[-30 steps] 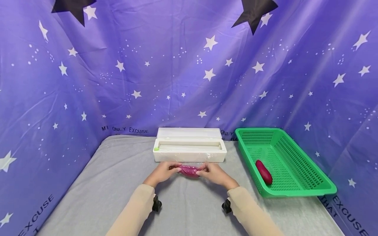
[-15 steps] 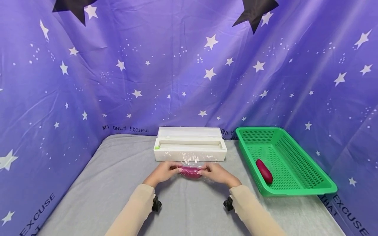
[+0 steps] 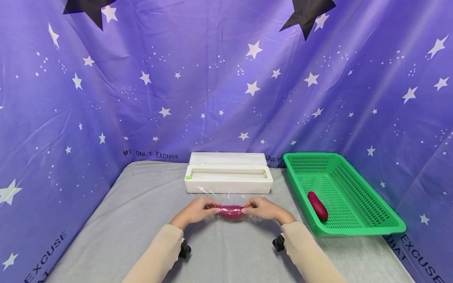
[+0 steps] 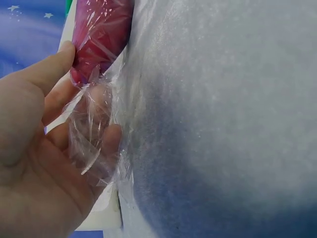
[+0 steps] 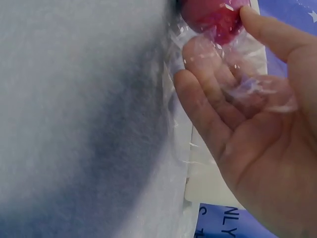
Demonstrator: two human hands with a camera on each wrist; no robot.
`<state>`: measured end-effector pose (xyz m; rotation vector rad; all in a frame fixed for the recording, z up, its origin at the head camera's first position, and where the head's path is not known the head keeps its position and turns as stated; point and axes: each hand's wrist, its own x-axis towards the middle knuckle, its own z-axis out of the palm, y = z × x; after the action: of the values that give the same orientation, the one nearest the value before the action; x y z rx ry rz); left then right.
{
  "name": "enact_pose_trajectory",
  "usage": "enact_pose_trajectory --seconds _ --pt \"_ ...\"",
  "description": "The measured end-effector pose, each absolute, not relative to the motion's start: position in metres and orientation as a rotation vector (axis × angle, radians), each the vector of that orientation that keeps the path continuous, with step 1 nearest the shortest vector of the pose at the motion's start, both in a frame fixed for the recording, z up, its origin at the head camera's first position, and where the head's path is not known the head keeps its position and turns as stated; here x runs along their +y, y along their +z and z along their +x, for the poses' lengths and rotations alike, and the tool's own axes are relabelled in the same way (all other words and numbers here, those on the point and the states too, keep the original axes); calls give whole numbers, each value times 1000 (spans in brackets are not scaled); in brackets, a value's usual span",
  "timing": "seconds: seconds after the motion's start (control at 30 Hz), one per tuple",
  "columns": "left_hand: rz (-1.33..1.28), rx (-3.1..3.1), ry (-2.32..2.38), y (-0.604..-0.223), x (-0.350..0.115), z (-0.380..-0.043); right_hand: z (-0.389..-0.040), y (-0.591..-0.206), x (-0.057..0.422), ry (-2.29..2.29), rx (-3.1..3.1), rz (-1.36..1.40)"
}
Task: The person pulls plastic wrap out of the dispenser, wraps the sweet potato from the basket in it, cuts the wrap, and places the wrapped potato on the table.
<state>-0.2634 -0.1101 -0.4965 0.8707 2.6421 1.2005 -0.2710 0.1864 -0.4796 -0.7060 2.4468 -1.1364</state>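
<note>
Both hands hold a magenta sweet potato (image 3: 231, 212) wrapped in clear cling film, one at each end, just in front of the white box. The left hand (image 3: 198, 210) pinches its left end; in the left wrist view, loose film (image 4: 94, 134) bunches past the tip, over the fingers. At the other end, the right hand (image 3: 265, 209) has its thumb and fingers on the tip; in the right wrist view, a film tail (image 5: 257, 94) lies across that palm. Glossy film also stretches between the sweet potato and the box.
The white cling film box (image 3: 230, 186) stands at the back with its lid (image 3: 228, 158) raised and a green piece (image 3: 189, 177) at its left. To the right, a green basket (image 3: 357, 231) holds another sweet potato (image 3: 317, 206). Grey cloth (image 3: 141, 196) covers the table.
Both hands have drawn the wrapped sweet potato slightly toward the person and to the right, farther from the box. The grip at both ends stays.
</note>
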Motion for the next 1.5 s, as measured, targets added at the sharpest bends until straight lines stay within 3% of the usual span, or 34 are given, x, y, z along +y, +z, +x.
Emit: enact_pose_trajectory --seconds 0.73,1.3,1.5 --pt "745 2561 1081 -489 -111 -258 -272 -476 195 -1012 2369 -726" --pt "1111 2677 1104 -492 -95 -262 -276 -481 190 -932 2535 -823" --pt "1082 2692 1043 -494 -90 -263 -275 -479 192 -901 2579 -796"
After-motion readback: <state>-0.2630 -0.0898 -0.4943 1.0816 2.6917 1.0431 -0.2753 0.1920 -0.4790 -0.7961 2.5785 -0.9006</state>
